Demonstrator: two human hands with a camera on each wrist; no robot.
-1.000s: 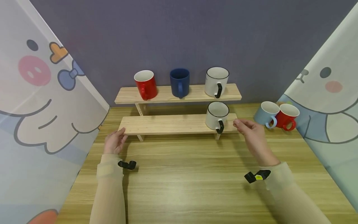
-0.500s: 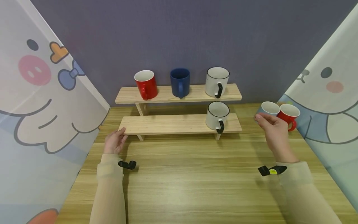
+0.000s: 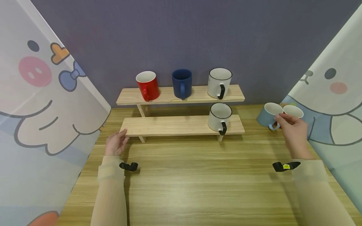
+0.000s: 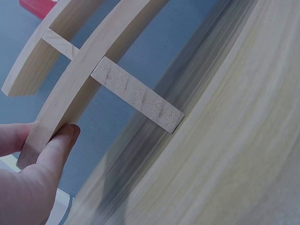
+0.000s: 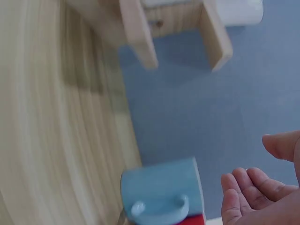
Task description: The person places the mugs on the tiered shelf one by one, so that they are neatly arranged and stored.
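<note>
My left hand (image 3: 115,143) pinches the left end of the lower wooden shelf (image 3: 169,125), thumb on one face and fingers on the other in the left wrist view. Over at the right my right hand (image 3: 294,133) hovers with nothing in it, its fingertips overlapping the light blue mug (image 3: 265,117) in the head view. Behind that hand a red mug is mostly hidden; its white inside (image 3: 294,110) shows. In the right wrist view thumb and fingers stand apart, above the blue mug and its handle (image 5: 161,216). A white mug (image 3: 217,121) with black handle stands on the lower shelf.
The upper shelf (image 3: 167,99) bears a red mug (image 3: 150,89), a dark blue mug (image 3: 182,86) and a white mug (image 3: 216,84). A grey wall (image 3: 181,34) rises behind, with cartoon panels at both sides. The wooden table (image 3: 181,182) spreads in front.
My right hand has moved right, away from the lower shelf's right end, past the light blue mug to the red one. The left hand has kept its place on the shelf.
</note>
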